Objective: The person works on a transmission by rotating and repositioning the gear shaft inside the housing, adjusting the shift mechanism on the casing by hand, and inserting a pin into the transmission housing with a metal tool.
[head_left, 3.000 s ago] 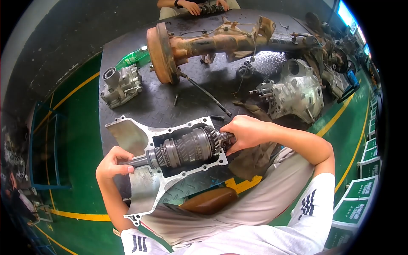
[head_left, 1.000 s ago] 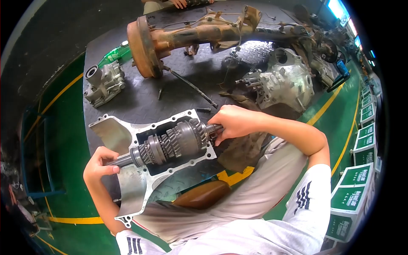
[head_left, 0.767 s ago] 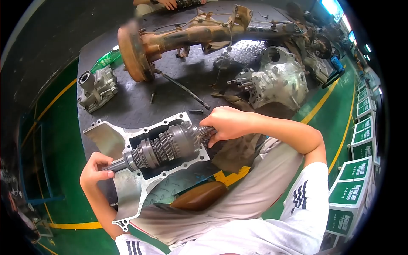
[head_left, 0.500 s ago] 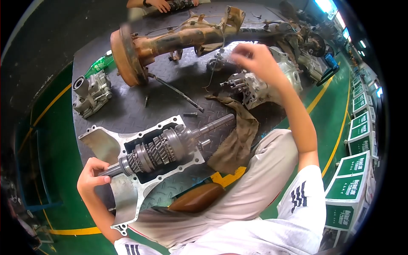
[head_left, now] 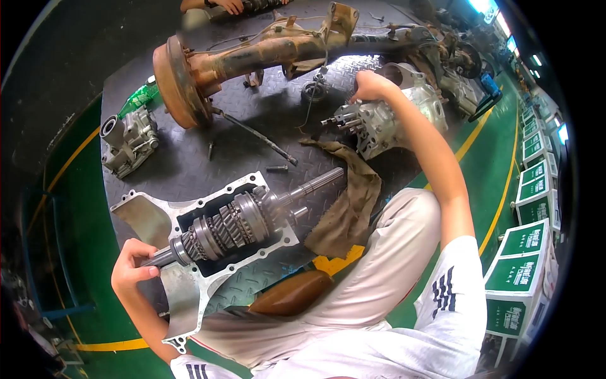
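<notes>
My left hand (head_left: 134, 265) is closed, thumb and fingers round the left end of a gear shaft (head_left: 163, 256). Stacked gears (head_left: 224, 232) on that shaft lie in an open aluminium gearbox housing half (head_left: 208, 281), and the splined end (head_left: 315, 184) sticks out at the right. My right hand (head_left: 374, 86) reaches to the far side of a second aluminium casing (head_left: 404, 107) with rods protruding from its left face. Its fingers are curled downward, and whatever they grip is hidden. A brown rag (head_left: 344, 211) lies between the two housings.
A rusty axle with a brake drum (head_left: 183, 82) spans the back of the metal table. At left stand a smaller casting (head_left: 129, 142) and a green bottle (head_left: 140, 96). Loose bolts (head_left: 276, 168) lie midway. Another person's hand (head_left: 230, 6) is at the far edge.
My right hand has come down from above the casing to its far left side, and its fingers have curled. My left hand stays on the shaft. The view has shifted slightly.
</notes>
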`<state>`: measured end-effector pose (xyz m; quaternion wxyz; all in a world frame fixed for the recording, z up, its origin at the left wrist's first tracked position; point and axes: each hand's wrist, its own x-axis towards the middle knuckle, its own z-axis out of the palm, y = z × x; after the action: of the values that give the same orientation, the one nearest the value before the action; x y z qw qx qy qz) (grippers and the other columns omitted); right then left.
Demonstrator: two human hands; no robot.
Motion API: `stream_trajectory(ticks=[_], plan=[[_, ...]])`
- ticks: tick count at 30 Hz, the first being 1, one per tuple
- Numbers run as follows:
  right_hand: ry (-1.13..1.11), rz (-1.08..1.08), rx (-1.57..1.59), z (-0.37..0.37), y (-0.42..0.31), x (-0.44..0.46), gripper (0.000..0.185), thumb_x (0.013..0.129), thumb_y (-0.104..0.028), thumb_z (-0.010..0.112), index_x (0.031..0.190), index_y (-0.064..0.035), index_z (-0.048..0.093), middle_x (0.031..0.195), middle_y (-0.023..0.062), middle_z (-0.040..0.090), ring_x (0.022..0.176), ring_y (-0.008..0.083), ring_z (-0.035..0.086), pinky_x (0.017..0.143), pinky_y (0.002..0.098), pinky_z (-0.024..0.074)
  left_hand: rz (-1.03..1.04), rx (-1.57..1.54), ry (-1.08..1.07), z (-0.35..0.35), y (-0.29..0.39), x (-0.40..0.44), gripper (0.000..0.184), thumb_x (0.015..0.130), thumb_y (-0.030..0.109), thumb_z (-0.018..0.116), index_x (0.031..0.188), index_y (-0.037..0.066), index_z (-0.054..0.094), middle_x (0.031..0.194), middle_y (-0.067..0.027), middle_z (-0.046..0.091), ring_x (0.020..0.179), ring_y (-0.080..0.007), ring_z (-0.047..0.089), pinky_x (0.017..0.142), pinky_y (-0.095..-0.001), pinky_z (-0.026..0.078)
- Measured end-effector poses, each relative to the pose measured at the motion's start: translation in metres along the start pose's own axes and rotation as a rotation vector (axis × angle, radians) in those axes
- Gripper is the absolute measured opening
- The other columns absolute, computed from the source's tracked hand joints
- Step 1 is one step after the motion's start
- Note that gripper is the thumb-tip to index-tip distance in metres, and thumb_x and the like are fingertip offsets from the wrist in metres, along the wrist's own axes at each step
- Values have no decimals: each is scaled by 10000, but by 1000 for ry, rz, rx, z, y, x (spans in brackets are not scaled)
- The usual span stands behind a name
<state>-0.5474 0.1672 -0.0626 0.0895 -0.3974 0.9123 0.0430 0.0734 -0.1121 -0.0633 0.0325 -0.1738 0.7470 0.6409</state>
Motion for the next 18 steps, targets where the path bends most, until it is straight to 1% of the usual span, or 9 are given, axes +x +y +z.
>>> stream_trajectory(ticks=[1, 8, 11, 13, 14, 15, 17, 18], plan=[[6, -4, -6, 0, -2, -2, 578, 715, -354, 880, 1046, 96, 731, 1102, 294, 719, 1076, 383, 703, 949, 419, 556, 16, 3, 0, 0, 0, 1, 381, 677, 311, 786, 684, -36, 629, 608, -39, 628, 541, -82, 504, 512, -257, 331], [-11, 63, 49, -3, -9, -7, 621, 715, -407, 874, 1044, 99, 730, 1098, 293, 720, 1073, 387, 702, 954, 421, 554, 57, 28, -12, 1, 3, 3, 403, 684, 338, 780, 677, -42, 649, 600, -55, 639, 521, -94, 520, 509, -260, 338], [81, 29, 162, -2, -5, -11, 521, 709, -367, 828, 913, 103, 736, 863, 235, 740, 821, 325, 731, 791, 395, 587, 40, 25, -3, 1, 3, 2, 417, 684, 357, 780, 681, -42, 658, 601, -57, 645, 523, -103, 536, 513, -263, 347], [107, 4, 231, 0, 10, -4, 489, 729, -361, 810, 849, 107, 733, 785, 199, 729, 725, 273, 719, 720, 379, 588, 41, 29, -6, 2, 5, 3, 421, 680, 362, 781, 677, -40, 656, 600, -56, 646, 524, -105, 541, 515, -263, 351], [106, 38, 272, -9, 8, -12, 472, 751, -360, 797, 829, 102, 731, 768, 166, 732, 693, 228, 713, 675, 375, 583, 44, 35, -7, 2, 6, 4, 425, 677, 367, 782, 673, -38, 653, 599, -56, 647, 524, -108, 546, 517, -263, 354], [107, 37, 371, -12, 12, -15, 455, 771, -363, 784, 833, 85, 736, 762, 137, 732, 693, 206, 710, 675, 365, 579, 45, 30, -10, 2, 6, 3, 425, 677, 367, 782, 673, -38, 653, 599, -56, 647, 524, -108, 546, 517, -263, 354], [96, 43, 534, -26, 15, -33, 514, 721, -455, 799, 864, 38, 774, 819, 148, 742, 735, 216, 718, 711, 336, 566, 47, 44, 10, 0, 1, 2, 423, 670, 367, 783, 667, -35, 652, 595, -59, 647, 521, -110, 547, 518, -264, 359], [105, 78, 507, -26, 28, -27, 466, 730, -447, 792, 840, 5, 780, 793, 106, 725, 686, 160, 692, 644, 291, 534, 55, 28, 46, 2, 0, 2, 420, 668, 361, 786, 660, -35, 645, 590, -61, 645, 514, -110, 541, 512, -264, 357]])
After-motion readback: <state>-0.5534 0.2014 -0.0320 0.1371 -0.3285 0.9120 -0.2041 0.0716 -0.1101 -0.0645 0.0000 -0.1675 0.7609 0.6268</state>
